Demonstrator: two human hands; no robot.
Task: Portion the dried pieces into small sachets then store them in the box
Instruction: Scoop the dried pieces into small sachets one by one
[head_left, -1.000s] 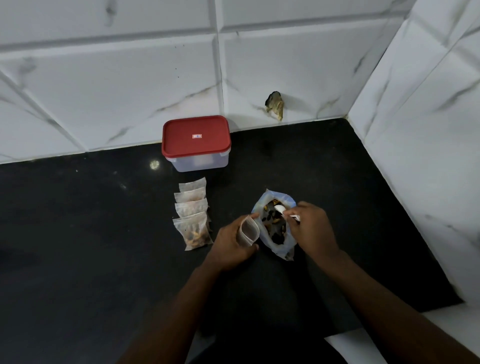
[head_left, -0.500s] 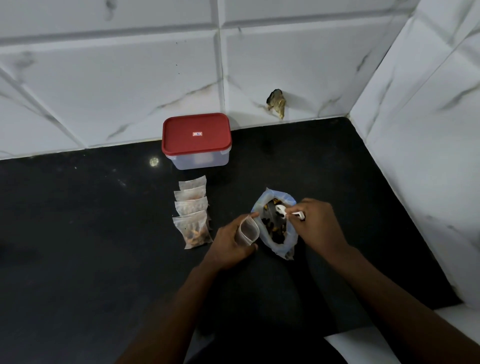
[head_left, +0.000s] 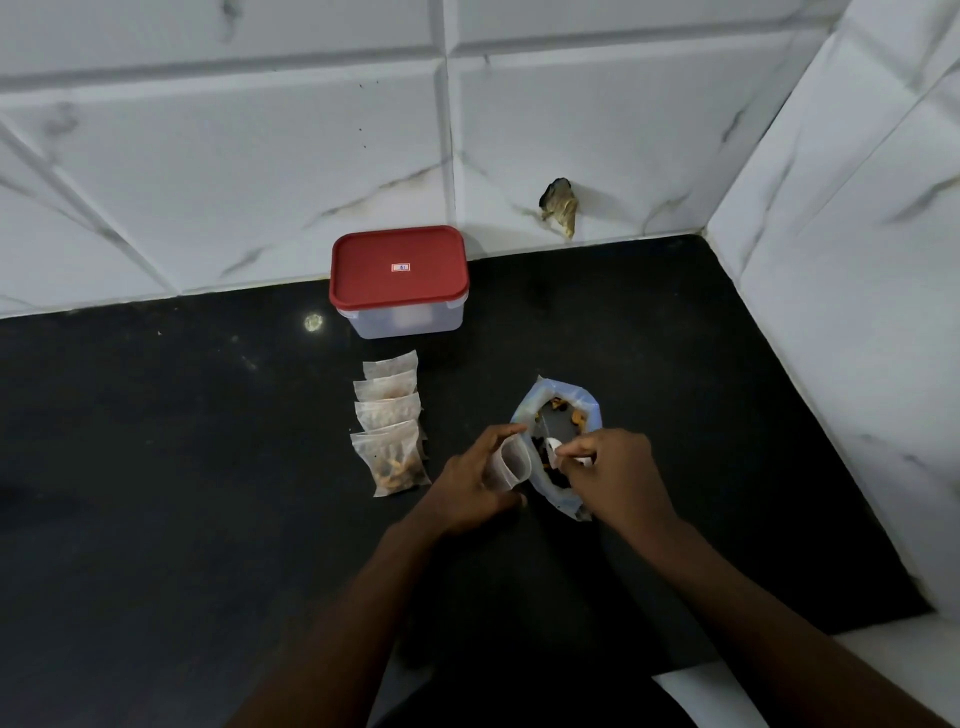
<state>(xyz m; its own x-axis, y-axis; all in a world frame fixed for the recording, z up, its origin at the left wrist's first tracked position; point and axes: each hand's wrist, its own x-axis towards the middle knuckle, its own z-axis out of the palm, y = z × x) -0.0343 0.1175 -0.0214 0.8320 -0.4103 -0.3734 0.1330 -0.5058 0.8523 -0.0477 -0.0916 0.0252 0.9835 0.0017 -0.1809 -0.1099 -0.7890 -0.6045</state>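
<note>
On the black counter lies an open clear bag (head_left: 558, 410) holding dark and orange dried pieces (head_left: 569, 415). My left hand (head_left: 472, 486) holds a small empty sachet (head_left: 511, 462) with its mouth open, right beside the bag's left edge. My right hand (head_left: 615, 475) pinches a small white spoon (head_left: 555, 447) whose bowl dips into the bag. Several filled sachets (head_left: 389, 421) lie in an overlapping row left of my hands. A clear box with a shut red lid (head_left: 399, 267) stands behind them against the wall.
White marble-look tiles close the counter at the back and on the right (head_left: 831, 260). A small dark chipped spot (head_left: 560, 205) marks the back wall near the corner. A white edge (head_left: 779, 670) shows at the counter's front right.
The spoon in my right hand has dipped lower into the bag, nearer the sachet's mouth. My left hand and its sachet have stayed in place.
</note>
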